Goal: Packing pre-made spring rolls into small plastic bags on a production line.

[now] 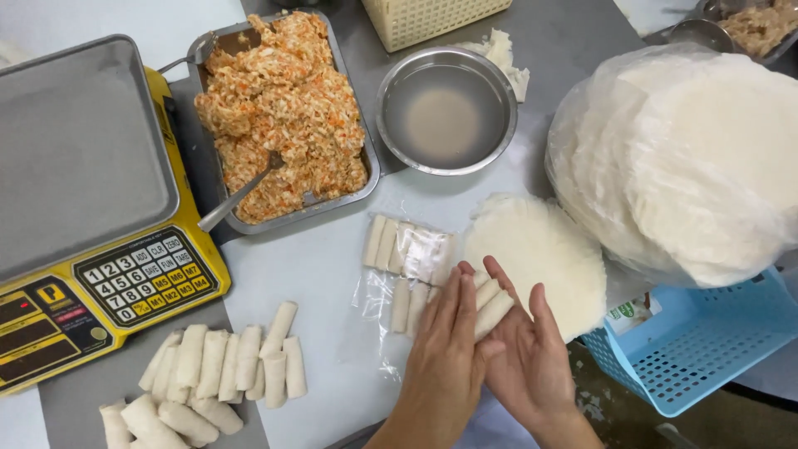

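Both hands, the left hand (445, 362) and right hand (525, 357), had fingers clamped on a small white rolled spring roll (492, 306); a pile of finished white rolls (212, 370) lay near left, while much orange shredded filling (278, 108) and a stack of round white wrappers (698, 158) remained.

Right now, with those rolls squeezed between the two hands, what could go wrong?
The rolls sit loosely between the left hand and right hand; one may slip out or get squashed. The water bowl stands close to the wrapper on the table, so a spill could soak it. The blue basket seems to overhang the table edge and might be knocked off by an elbow.
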